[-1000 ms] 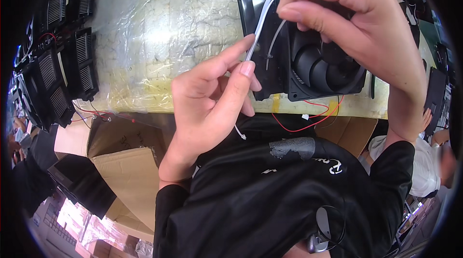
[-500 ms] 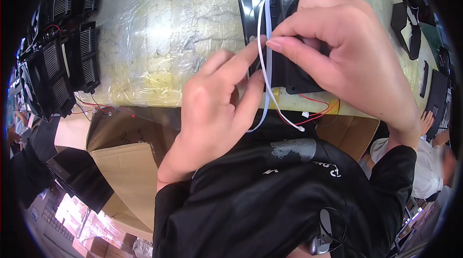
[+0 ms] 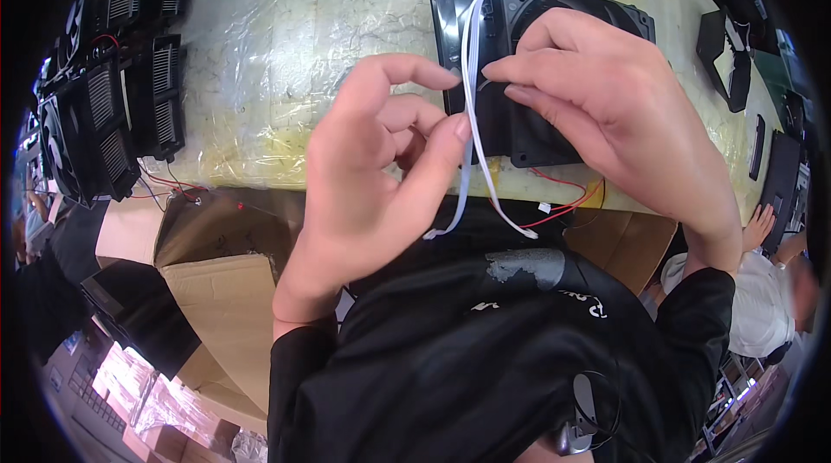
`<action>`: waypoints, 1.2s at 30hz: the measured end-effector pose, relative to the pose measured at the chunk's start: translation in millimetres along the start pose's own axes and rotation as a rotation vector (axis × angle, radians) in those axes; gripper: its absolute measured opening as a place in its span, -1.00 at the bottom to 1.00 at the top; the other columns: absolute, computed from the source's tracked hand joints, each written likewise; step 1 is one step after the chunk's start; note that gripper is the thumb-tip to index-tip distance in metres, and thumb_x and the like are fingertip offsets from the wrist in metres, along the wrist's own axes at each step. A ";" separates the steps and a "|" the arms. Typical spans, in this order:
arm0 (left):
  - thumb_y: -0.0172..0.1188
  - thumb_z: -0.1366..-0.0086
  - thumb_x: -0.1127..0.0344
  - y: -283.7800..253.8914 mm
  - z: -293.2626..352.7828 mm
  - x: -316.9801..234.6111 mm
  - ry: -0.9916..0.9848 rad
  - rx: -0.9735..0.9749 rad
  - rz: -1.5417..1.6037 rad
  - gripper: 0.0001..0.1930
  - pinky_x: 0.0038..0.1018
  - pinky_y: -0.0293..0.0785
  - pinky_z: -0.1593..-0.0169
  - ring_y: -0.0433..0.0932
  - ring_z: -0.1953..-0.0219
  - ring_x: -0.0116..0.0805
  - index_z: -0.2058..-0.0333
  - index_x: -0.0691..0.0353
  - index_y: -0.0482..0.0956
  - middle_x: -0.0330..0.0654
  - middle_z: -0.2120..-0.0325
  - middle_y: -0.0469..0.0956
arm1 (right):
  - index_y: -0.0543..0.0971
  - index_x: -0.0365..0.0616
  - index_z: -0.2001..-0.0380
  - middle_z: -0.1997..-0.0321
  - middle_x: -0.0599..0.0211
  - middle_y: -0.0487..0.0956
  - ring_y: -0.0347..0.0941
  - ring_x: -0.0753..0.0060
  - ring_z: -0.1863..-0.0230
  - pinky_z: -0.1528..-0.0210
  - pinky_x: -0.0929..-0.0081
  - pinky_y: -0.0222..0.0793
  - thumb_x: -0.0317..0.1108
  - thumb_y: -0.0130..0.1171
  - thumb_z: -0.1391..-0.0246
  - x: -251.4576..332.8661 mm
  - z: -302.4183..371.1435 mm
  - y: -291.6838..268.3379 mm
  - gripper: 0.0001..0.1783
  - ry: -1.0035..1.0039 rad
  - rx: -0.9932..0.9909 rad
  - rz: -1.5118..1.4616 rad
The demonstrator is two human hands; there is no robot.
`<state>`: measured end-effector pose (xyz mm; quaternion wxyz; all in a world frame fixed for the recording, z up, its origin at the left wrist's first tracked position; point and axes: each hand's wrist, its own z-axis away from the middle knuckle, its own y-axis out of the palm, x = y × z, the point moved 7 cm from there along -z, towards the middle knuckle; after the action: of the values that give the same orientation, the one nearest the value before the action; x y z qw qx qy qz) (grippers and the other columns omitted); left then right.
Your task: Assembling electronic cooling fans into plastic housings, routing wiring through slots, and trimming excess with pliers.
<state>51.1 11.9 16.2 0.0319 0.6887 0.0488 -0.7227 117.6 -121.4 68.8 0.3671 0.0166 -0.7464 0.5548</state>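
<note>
A black fan unit (image 3: 530, 144) lies on the table in front of me, with a glossy black housing (image 3: 448, 17) along its left side. White cables (image 3: 474, 35) run from its top down across the seam and hang over the table's near edge, their plug ends loose. My left hand (image 3: 368, 160) is left of the cables, index finger and thumb apart, the thumb tip at the cables. Over the fan, my right hand (image 3: 597, 91) has its index and thumb tips slightly apart beside the cables; nothing shows between them.
Several black fan units with finned grilles (image 3: 111, 73) stand at the table's left. A black part (image 3: 725, 61) lies at the right. Red wires (image 3: 563, 214) trail over the near edge. An opened cardboard box (image 3: 221, 290) is below; another person's hand (image 3: 760, 225) is at the right.
My left hand has drawn back to the left and its index finger has lifted off the seam. My right finger and thumb have parted. The white cable ends hang further apart.
</note>
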 end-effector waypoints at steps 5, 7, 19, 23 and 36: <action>0.25 -0.24 0.51 6.9 -12.2 29.2 -0.321 0.287 0.525 -0.80 -0.67 0.47 0.56 0.61 0.57 -0.47 0.18 0.48 0.60 -0.01 0.40 0.65 | 0.61 -0.33 0.29 0.42 0.20 0.51 0.45 0.28 0.44 0.40 0.46 0.32 -0.62 0.22 0.03 -8.7 -0.7 -1.1 -0.83 0.004 -0.054 -0.071; 0.25 -0.23 0.52 11.0 -10.8 29.5 -0.339 0.300 0.636 -0.80 -0.66 0.55 0.51 0.64 0.53 -0.44 0.18 0.48 0.61 0.01 0.37 0.66 | 0.61 -0.33 0.30 0.42 0.19 0.52 0.45 0.29 0.44 0.40 0.47 0.32 -0.62 0.22 0.03 -10.3 -1.0 -2.1 -0.84 0.026 -0.059 -0.101; 0.29 -0.18 0.57 10.5 -2.2 38.7 -0.171 0.218 0.320 -0.92 -0.68 0.42 0.55 0.53 0.55 -0.59 0.32 0.43 0.68 -0.15 0.46 0.60 | 0.65 -0.09 0.33 0.17 0.41 0.60 0.46 0.21 -0.10 -0.27 0.15 0.10 -0.47 0.28 0.14 8.8 -15.1 -0.4 -0.79 -0.231 0.028 0.238; 0.30 -0.18 0.56 2.7 -6.0 37.4 0.001 0.042 0.382 -0.91 -0.68 0.44 0.55 0.57 0.54 -0.52 0.32 0.41 0.68 -0.14 0.44 0.60 | 0.65 -0.11 0.34 0.19 0.41 0.61 0.46 0.20 -0.11 -0.30 0.13 0.10 -0.48 0.27 0.14 4.5 -15.1 0.5 -0.80 -0.180 0.008 0.175; 0.30 -0.12 0.65 11.6 -14.8 45.4 -0.231 0.120 0.637 -0.54 -0.45 0.68 0.24 0.70 0.34 -0.18 -0.02 0.53 0.41 0.11 0.38 0.65 | 0.69 -0.13 0.33 0.40 0.40 0.62 0.54 0.17 -0.03 -0.29 0.09 0.11 -0.50 0.31 0.09 3.7 -16.8 -4.9 -0.82 -0.103 -0.069 0.089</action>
<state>64.8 3.0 -30.2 0.2208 0.5837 -0.2150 -0.7512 125.9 -107.7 76.9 0.3034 -0.0006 -0.7830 0.5430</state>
